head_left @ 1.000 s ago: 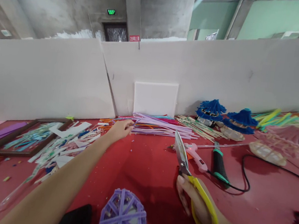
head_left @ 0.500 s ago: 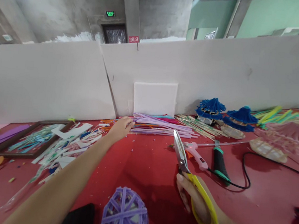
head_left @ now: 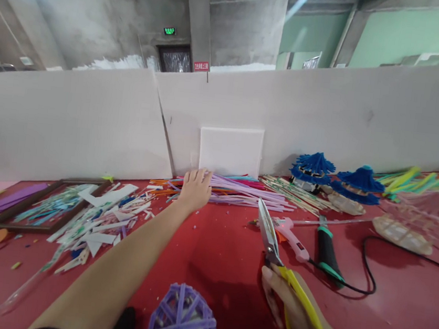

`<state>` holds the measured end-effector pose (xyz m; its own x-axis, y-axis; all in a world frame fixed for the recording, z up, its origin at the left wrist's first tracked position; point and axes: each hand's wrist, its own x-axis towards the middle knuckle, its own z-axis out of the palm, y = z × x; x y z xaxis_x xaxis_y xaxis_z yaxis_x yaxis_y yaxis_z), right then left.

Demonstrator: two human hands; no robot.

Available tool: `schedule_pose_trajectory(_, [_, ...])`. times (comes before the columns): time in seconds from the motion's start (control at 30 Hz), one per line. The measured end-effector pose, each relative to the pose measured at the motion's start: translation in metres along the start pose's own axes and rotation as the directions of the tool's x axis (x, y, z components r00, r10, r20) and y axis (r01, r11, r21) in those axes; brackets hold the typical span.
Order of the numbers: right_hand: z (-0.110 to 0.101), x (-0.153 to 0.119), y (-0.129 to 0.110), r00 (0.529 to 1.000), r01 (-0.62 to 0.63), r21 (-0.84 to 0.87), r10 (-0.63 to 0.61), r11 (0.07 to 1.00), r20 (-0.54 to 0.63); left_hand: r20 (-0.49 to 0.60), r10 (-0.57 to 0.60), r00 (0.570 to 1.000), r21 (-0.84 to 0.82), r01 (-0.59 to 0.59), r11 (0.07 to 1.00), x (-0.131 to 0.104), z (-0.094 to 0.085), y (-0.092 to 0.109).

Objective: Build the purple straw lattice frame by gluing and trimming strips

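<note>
My left hand reaches to the back of the table, palm down on the left end of the lilac pipe cleaners. Its fingers point away from me, slightly apart, and their tips are partly hidden. Yellow-handled scissors are in my right hand, blades pointing up and slightly apart. Close in front of me, neither hand touches a purple oval openwork piece made of fuzzy strips, cut off by the lower edge.
A pink glue gun and a black-and-green cutter lie right of the scissors. Two blue-roofed models stand behind. Scraps and a brown frame lie left. A white partition closes off the back.
My left hand has moved right, from pinched fingers at the pile's edge to lying over the lilac pipe cleaners. My right hand keeps the scissors. The view has tilted up slightly.
</note>
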<state>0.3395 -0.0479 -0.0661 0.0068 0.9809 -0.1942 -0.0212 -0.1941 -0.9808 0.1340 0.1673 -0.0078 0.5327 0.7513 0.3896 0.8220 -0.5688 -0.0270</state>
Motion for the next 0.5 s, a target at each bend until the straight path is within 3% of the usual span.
schedule_pose_trajectory(0.1, [0.000,0.000,-0.002,1.000,-0.018,-0.014,0.018,1.000,-0.009,0.102,0.220,0.970,-0.045,-0.216,0.975,-0.007,0.006,0.011])
schedule_pose_trajectory(0.17, [0.001,0.000,-0.005,1.000,-0.025,-0.022,0.025,0.999,-0.019,0.180,0.379,0.908,-0.108,-0.364,0.925,-0.016,0.011,0.019])
schedule_pose_trajectory(0.23, [0.002,0.000,-0.008,0.999,-0.034,-0.025,0.033,0.999,-0.022,0.217,0.465,0.858,-0.152,-0.441,0.885,-0.025,0.015,0.027])
schedule_pose_trajectory(0.33, [0.001,-0.001,-0.009,0.999,-0.051,-0.033,0.050,0.998,-0.015,0.244,0.484,0.841,-0.160,-0.457,0.875,-0.031,0.018,0.033])
schedule_pose_trajectory(0.5, [0.000,0.000,-0.009,0.998,-0.053,-0.042,0.051,0.998,-0.030,0.293,0.416,0.861,-0.121,-0.399,0.909,-0.025,0.019,0.034])
